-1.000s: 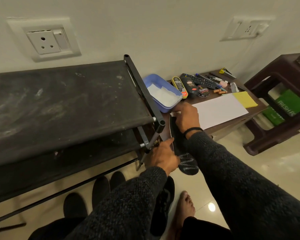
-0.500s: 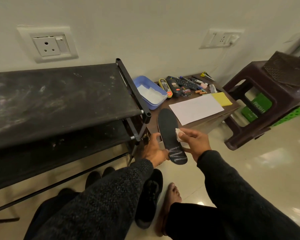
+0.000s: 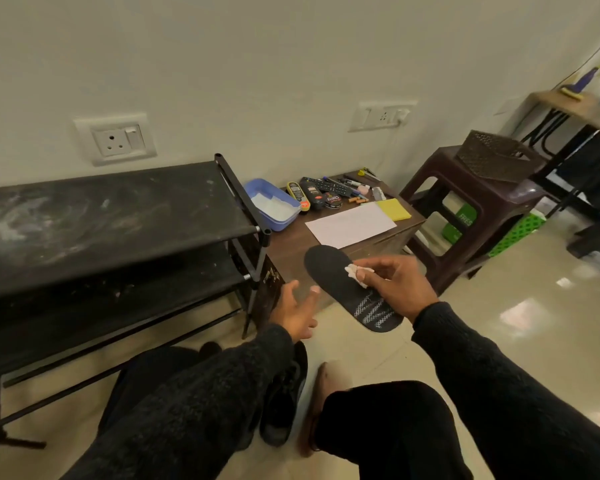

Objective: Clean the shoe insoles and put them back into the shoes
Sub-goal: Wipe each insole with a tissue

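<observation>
A black insole (image 3: 328, 271) with a white pattern at its heel hangs in the air in front of the low table. My right hand (image 3: 394, 287) holds it from the right side and pinches a crumpled white tissue (image 3: 357, 271) against its top. Left of the insole, my left hand (image 3: 297, 311) is apart from it, palm up with fingers spread, holding nothing. A black shoe (image 3: 284, 403) stands on the floor below, next to my bare foot (image 3: 317, 403).
A dusty black shoe rack (image 3: 111, 216) fills the left, with dark shoes (image 3: 210, 348) under it. The low brown table (image 3: 291, 247) carries a blue tub (image 3: 274, 209), remotes, white paper (image 3: 350, 225) and a yellow cloth (image 3: 394, 209). A brown stool (image 3: 478, 216) stands at right.
My left hand has let go of the insole and opened. My right hand lifted the insole with the tissue, away from the rack. The view has pulled back and turned right.
</observation>
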Tool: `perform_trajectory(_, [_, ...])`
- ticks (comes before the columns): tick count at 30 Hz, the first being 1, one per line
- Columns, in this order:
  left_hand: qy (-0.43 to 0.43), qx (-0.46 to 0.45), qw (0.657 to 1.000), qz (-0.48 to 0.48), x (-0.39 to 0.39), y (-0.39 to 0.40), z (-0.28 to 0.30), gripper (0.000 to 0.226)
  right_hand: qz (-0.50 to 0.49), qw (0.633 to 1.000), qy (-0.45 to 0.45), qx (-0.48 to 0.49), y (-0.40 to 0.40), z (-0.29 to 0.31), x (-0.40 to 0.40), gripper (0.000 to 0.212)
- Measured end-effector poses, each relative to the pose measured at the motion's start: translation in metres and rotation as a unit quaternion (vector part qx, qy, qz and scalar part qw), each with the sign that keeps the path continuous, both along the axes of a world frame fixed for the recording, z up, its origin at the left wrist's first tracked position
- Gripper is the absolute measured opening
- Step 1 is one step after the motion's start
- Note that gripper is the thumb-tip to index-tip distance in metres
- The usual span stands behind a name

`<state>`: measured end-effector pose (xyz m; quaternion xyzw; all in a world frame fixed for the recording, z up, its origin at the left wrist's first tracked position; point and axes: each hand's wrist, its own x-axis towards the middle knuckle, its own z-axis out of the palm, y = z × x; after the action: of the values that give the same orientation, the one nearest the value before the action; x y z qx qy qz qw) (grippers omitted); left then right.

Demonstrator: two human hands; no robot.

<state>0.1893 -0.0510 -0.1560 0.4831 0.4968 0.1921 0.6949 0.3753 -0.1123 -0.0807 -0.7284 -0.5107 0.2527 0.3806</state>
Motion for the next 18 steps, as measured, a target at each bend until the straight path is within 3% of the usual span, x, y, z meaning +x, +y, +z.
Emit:
perform_trajectory(4, [-0.073,-0.188,0.977,0.07,-0.028,-0.001,0.034,0.066,0.092,0.993,0.071,-0.008,-0.041,0.046,-0.012,0.022])
perform_trajectory(6, [-0.122,-0.232,0.959,0.106,-0.045,0.001,0.049,0.061,0.135,0.986,0.09,-0.03,-0.054,0.064,-0.015,0.027])
perform_trajectory(13, [-0.054,-0.142,0.988,0.04,-0.097,-0.013,0.088,0.039,0.185,0.968,0.151,-0.073,-0.075,0.076,-0.008,0.033])
perform_trajectory(18, [-0.039,-0.109,0.991,0.063,-0.118,-0.019,0.097,0.03,0.067,0.943,0.327,-0.008,-0.079,0.067,-0.004,0.049])
